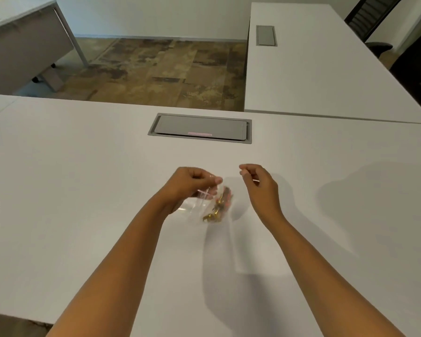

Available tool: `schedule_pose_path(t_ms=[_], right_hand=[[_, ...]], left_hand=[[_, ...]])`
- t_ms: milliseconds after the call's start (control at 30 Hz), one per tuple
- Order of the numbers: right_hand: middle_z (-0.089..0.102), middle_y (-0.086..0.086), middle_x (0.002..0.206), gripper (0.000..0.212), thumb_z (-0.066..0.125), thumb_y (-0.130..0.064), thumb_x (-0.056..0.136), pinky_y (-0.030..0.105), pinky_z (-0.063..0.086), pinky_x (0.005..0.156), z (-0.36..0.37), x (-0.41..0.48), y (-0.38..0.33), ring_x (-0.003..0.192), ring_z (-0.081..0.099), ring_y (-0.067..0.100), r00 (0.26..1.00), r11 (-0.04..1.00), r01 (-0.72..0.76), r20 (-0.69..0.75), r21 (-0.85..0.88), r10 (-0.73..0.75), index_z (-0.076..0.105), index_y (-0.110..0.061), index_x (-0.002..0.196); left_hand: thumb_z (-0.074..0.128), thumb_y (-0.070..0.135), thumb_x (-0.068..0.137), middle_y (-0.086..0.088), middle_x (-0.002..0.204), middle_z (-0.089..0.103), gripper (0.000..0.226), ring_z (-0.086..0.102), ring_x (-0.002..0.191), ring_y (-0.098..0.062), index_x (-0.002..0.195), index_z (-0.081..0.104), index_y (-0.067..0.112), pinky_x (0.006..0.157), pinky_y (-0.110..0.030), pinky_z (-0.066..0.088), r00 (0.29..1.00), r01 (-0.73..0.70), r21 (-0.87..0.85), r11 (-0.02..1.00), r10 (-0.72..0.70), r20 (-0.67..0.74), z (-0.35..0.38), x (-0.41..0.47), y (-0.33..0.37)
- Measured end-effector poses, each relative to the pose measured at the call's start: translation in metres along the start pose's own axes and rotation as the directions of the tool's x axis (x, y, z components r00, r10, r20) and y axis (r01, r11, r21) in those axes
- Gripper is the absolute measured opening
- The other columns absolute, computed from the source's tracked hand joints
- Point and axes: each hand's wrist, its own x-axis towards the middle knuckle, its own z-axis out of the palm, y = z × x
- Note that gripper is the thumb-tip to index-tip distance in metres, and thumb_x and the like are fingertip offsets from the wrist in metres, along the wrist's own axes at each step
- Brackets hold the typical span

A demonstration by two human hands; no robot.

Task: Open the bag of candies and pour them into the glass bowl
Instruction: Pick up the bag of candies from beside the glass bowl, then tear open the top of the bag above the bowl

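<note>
My left hand point(190, 184) pinches a clear plastic bag of candies point(206, 200) by its top edge, a little above the white table point(83, 190). A thin red seal line shows on the bag near my fingers. Gold and brown wrapped candies point(218, 207) hang bunched in the bag's lower right part. My right hand point(258, 188) hovers just right of the bag, apart from it, thumb and fingertips pinched together with nothing visible between them. A faint clear rounded shape lies under my left hand; I cannot tell whether it is the glass bowl or part of the bag.
A grey cable-hatch lid point(199, 127) is set into the table beyond my hands. A second white desk point(314, 69) adjoins at the back right, with a dark chair point(374, 18) behind it. Another desk point(22, 37) stands far left across the patterned floor.
</note>
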Motion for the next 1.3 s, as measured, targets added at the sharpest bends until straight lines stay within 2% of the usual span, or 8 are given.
schedule_pose_path(t_ms=[100, 233, 467, 600, 767, 933, 1100, 1300], right_hand=[[0.064, -0.003, 0.109, 0.019, 0.054, -0.024, 0.091, -0.004, 0.042, 0.069, 0.006, 0.008, -0.033, 0.091, 0.058, 0.004, 1.000, 0.996, 0.028, 0.008, 0.085, -0.029, 0.062, -0.018, 0.107], [0.061, -0.006, 0.102, 0.021, 0.061, -0.027, 0.086, -0.002, 0.044, 0.063, 0.016, 0.014, -0.057, 0.083, 0.057, 0.000, 0.997, 0.995, 0.052, 0.059, 0.083, -0.057, 0.060, -0.018, 0.105], [0.056, 0.003, 0.113, 0.044, 0.073, -0.034, 0.075, 0.023, 0.050, 0.077, 0.045, 0.018, -0.059, 0.093, 0.060, 0.018, 0.975, 0.941, 0.145, 0.208, -0.307, -0.082, 0.053, -0.017, 0.111], [0.069, 0.009, 0.107, 0.025, 0.063, -0.021, 0.086, 0.027, 0.052, 0.082, 0.048, 0.024, -0.061, 0.091, 0.066, 0.023, 0.983, 0.904, 0.170, 0.126, -0.393, -0.130, 0.064, -0.011, 0.109], [0.074, 0.011, 0.099, 0.018, 0.062, -0.014, 0.086, 0.028, 0.051, 0.083, 0.045, 0.032, -0.064, 0.087, 0.068, 0.024, 0.999, 0.962, 0.029, 0.043, -0.273, -0.018, 0.072, -0.008, 0.100], [0.075, 0.009, 0.091, 0.014, 0.072, -0.015, 0.078, 0.023, 0.052, 0.075, 0.044, 0.038, -0.061, 0.080, 0.069, 0.020, 0.984, 0.980, -0.180, -0.006, -0.089, 0.180, 0.075, -0.010, 0.091], [0.072, 0.001, 0.081, 0.018, 0.079, -0.020, 0.070, 0.011, 0.041, 0.059, 0.043, 0.038, -0.065, 0.067, 0.060, 0.008, 0.970, 0.970, -0.242, -0.001, -0.006, 0.242, 0.075, -0.011, 0.085], [0.063, -0.008, 0.069, 0.012, 0.081, -0.023, 0.067, 0.017, 0.044, 0.061, 0.039, 0.042, -0.068, 0.063, 0.056, 0.006, 0.950, 0.950, -0.312, 0.023, 0.001, 0.312, 0.072, -0.018, 0.073]], left_hand=[[0.076, 0.021, 0.075, -0.002, 0.069, 0.073, 0.013, 0.069, 0.067, -0.015, 0.077, 0.073, 0.009, 0.060, -0.022, 0.058, 0.973, -0.049, -0.108, 0.993, 0.023, -0.231, 0.003, 0.010, 0.018], [0.073, 0.024, 0.078, -0.013, 0.090, 0.072, 0.025, 0.069, 0.083, -0.025, 0.091, 0.071, 0.004, 0.079, -0.032, 0.059, 0.893, -0.040, -0.214, 0.976, -0.061, -0.446, 0.009, 0.024, 0.030], [0.071, 0.022, 0.081, -0.012, 0.091, 0.071, 0.015, 0.070, 0.080, -0.027, 0.084, 0.068, 0.007, 0.073, -0.032, 0.058, 0.797, -0.032, -0.258, 0.966, -0.131, -0.589, 0.016, 0.040, 0.038], [0.069, 0.020, 0.083, -0.017, 0.100, 0.071, 0.019, 0.071, 0.088, -0.030, 0.093, 0.068, 0.003, 0.084, -0.037, 0.059, 0.796, -0.014, -0.281, 0.960, -0.159, -0.584, 0.016, 0.046, 0.036], [0.065, 0.024, 0.086, -0.015, 0.104, 0.071, 0.036, 0.070, 0.090, -0.025, 0.113, 0.065, 0.000, 0.086, -0.033, 0.057, 0.854, -0.002, -0.254, 0.967, -0.130, -0.504, 0.014, 0.043, 0.032], [0.069, 0.016, 0.083, -0.018, 0.104, 0.072, 0.030, 0.071, 0.090, -0.026, 0.108, 0.068, 0.000, 0.086, -0.033, 0.058, 0.866, 0.005, -0.148, 0.989, -0.078, -0.494, 0.015, 0.037, 0.031], [0.072, 0.019, 0.080, -0.016, 0.093, 0.073, 0.024, 0.071, 0.080, -0.023, 0.097, 0.072, 0.002, 0.081, -0.030, 0.058, 0.855, 0.014, -0.096, 0.995, -0.062, -0.515, 0.017, 0.034, 0.036], [0.074, 0.020, 0.077, -0.011, 0.092, 0.072, 0.026, 0.071, 0.082, -0.023, 0.099, 0.072, 0.005, 0.079, -0.028, 0.058, 0.874, 0.040, -0.078, 0.996, -0.073, -0.480, 0.017, 0.034, 0.043]])
